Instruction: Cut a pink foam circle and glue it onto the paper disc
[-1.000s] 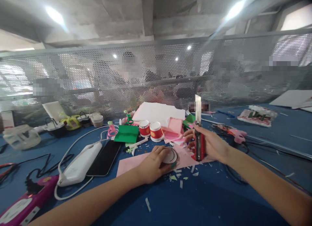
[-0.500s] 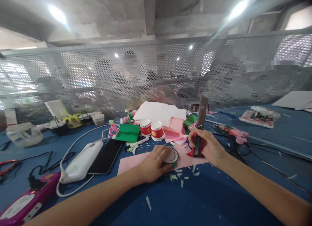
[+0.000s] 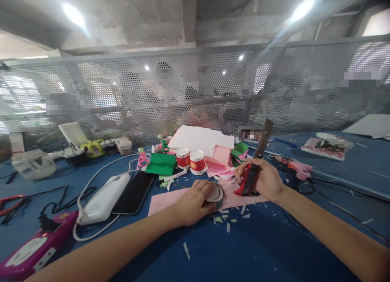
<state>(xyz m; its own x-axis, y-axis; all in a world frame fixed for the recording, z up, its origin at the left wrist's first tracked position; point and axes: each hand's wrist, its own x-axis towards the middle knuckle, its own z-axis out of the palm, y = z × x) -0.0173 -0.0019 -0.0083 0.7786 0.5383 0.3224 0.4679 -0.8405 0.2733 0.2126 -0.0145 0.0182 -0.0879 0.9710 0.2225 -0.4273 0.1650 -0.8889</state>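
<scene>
My left hand (image 3: 196,203) rests at the table's middle, its fingers curled over the edge of a white round piece (image 3: 215,194) with a dark curved line. That piece sits on a strip of pink paper (image 3: 166,200); a small teal patch shows at its near side, partly hidden. To the right, over the end of the strip, my right hand (image 3: 268,178) grips a red-and-black tool (image 3: 250,178) with a long dark flat arm pointing up. Its exact kind is unclear. Behind the left hand stand two red-and-white paper cups (image 3: 198,162), upside down.
White and pink sheets (image 3: 201,139), a green paper piece (image 3: 160,164) and a white marker (image 3: 175,176) lie behind. On the left are a phone (image 3: 134,194), a white power bank (image 3: 105,203) and a purple power strip (image 3: 39,245). A pink glue gun (image 3: 300,169) and cables lie right.
The tool in my right hand has tilted, its upper end leaning further right. My left hand stays on the white round piece. The view has shifted slightly.
</scene>
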